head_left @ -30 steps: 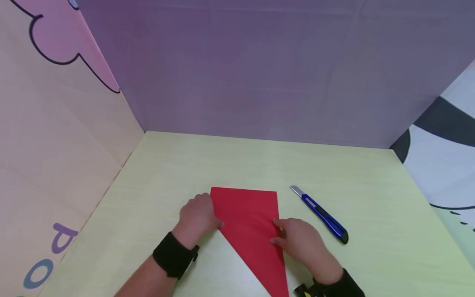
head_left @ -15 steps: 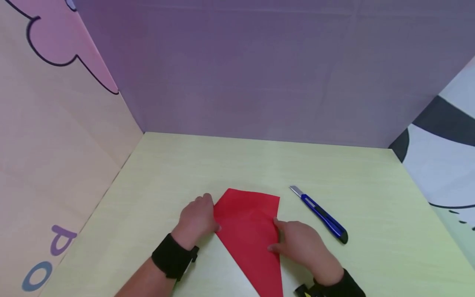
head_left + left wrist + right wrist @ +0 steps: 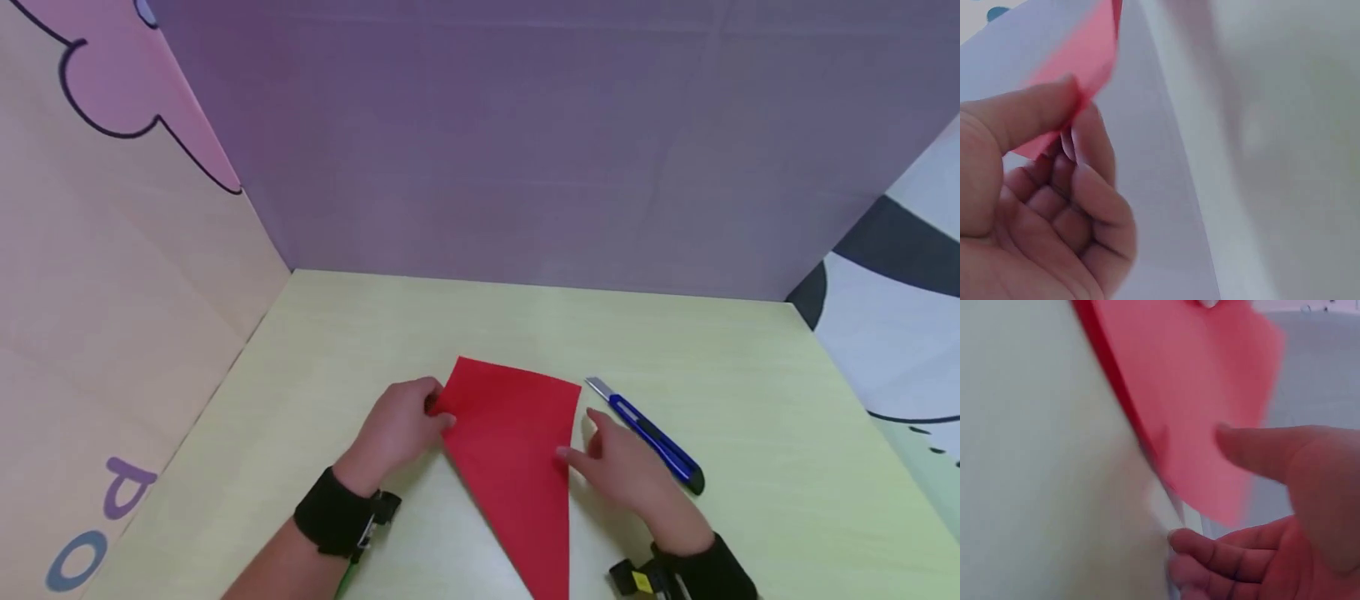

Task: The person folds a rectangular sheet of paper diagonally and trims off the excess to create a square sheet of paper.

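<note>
A folded red sheet of paper (image 3: 510, 450) lies at the front middle in the head view, tapering towards the near side. My left hand (image 3: 393, 425) pinches its upper left edge. The left wrist view shows the thumb on top of the paper (image 3: 1082, 59), with curled fingers behind it. At the right edge, my right hand (image 3: 630, 475) has its thumb and fingers spread apart. In the right wrist view that thumb hovers by the face of the paper (image 3: 1172, 381), while the fingertips sit low near the table.
A blue utility knife (image 3: 652, 437), blade out, lies on the pale table (image 3: 375, 333) just beyond my right hand. A purple panel (image 3: 525, 150) closes off the back, and printed panels stand at both sides.
The paper has turned and shifted slightly away and to the right. My left hand has moved up with it; my right hand's thumb and fingers have spread and drawn off the edge.
</note>
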A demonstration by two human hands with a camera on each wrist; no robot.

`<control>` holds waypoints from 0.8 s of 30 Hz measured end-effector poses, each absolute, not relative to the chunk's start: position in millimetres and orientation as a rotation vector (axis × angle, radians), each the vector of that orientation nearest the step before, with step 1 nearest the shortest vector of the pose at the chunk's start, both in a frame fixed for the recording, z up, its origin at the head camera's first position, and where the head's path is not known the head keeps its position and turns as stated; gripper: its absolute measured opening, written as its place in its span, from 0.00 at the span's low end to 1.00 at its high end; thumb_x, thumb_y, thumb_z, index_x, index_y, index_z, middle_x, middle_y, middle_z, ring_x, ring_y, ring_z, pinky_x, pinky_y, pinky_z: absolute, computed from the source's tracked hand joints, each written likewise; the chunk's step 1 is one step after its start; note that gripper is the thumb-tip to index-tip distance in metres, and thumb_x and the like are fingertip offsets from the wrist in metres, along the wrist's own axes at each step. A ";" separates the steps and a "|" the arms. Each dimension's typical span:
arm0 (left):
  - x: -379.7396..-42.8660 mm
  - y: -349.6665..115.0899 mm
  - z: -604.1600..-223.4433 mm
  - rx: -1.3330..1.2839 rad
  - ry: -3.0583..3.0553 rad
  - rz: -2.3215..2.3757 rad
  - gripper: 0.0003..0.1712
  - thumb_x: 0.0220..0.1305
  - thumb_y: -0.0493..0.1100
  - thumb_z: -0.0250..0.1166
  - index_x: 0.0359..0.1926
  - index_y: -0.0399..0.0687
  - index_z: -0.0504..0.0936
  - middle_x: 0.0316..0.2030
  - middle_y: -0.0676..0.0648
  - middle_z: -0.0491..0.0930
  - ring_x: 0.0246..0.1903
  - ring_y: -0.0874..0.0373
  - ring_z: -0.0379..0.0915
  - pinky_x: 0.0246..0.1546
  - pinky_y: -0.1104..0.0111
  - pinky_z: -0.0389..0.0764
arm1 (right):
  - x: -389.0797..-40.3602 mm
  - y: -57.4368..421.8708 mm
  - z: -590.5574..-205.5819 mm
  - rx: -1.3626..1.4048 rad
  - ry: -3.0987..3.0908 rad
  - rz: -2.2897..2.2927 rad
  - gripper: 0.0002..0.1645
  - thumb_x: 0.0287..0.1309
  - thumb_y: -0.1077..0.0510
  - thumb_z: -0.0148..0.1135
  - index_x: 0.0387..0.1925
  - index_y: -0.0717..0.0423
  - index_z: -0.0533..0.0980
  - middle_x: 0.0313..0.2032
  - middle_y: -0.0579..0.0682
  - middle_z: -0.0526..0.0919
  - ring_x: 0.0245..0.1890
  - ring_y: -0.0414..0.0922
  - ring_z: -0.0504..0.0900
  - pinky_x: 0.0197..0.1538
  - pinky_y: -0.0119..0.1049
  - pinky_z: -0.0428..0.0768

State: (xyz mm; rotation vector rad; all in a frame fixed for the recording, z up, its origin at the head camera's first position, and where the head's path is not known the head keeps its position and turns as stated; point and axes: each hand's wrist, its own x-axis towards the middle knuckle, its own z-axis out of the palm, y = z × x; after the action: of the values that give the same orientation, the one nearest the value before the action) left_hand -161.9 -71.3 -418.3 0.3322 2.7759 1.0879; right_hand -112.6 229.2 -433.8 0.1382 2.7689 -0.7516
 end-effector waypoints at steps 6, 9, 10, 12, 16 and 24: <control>-171.4 -74.2 -396.9 0.369 2.598 1.449 0.11 0.57 0.48 0.72 0.35 0.54 0.78 0.27 0.54 0.80 0.26 0.57 0.77 0.31 0.64 0.78 | -126.6 236.8 -412.7 0.045 2.793 -1.257 0.31 0.60 0.38 0.63 0.57 0.51 0.72 0.46 0.51 0.80 0.41 0.49 0.80 0.34 0.36 0.82; -176.0 -75.2 -386.8 0.405 2.550 1.575 0.11 0.59 0.49 0.71 0.39 0.54 0.80 0.30 0.54 0.82 0.30 0.56 0.80 0.36 0.62 0.80 | -130.2 236.7 -399.8 0.052 2.809 -1.517 0.22 0.62 0.42 0.62 0.49 0.52 0.77 0.40 0.51 0.83 0.39 0.49 0.80 0.38 0.38 0.81; -177.0 -75.5 -385.2 0.417 2.532 1.616 0.11 0.60 0.49 0.70 0.40 0.54 0.81 0.31 0.54 0.83 0.31 0.56 0.81 0.37 0.61 0.80 | -130.8 236.6 -396.3 0.063 2.787 -1.608 0.21 0.62 0.43 0.62 0.49 0.52 0.78 0.39 0.51 0.84 0.38 0.49 0.80 0.40 0.39 0.82; -178.2 -76.3 -383.3 0.436 2.494 1.703 0.11 0.61 0.50 0.69 0.41 0.53 0.81 0.30 0.52 0.83 0.31 0.55 0.82 0.38 0.60 0.80 | -132.5 237.0 -390.8 0.063 2.739 -1.754 0.20 0.63 0.45 0.62 0.48 0.54 0.79 0.38 0.52 0.84 0.37 0.50 0.81 0.42 0.39 0.82; -178.1 -81.7 -382.2 0.474 2.469 1.850 0.12 0.62 0.52 0.68 0.40 0.51 0.81 0.28 0.50 0.84 0.29 0.52 0.82 0.35 0.59 0.80 | -138.1 234.4 -384.9 0.009 2.619 -1.989 0.21 0.62 0.46 0.63 0.50 0.55 0.80 0.39 0.51 0.85 0.39 0.49 0.84 0.44 0.37 0.83; -172.6 -88.4 -387.1 0.603 2.424 2.073 0.13 0.63 0.49 0.68 0.44 0.48 0.81 0.32 0.49 0.85 0.27 0.52 0.82 0.34 0.62 0.83 | -145.7 234.3 -380.8 -0.262 2.503 -2.119 0.16 0.64 0.56 0.62 0.49 0.62 0.80 0.36 0.50 0.86 0.34 0.47 0.85 0.42 0.35 0.83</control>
State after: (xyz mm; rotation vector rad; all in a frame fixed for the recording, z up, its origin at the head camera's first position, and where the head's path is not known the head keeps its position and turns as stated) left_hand -172.6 -88.4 -387.1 0.6029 2.4239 2.0734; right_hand -145.7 234.3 -380.8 -0.2616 2.5027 -2.1188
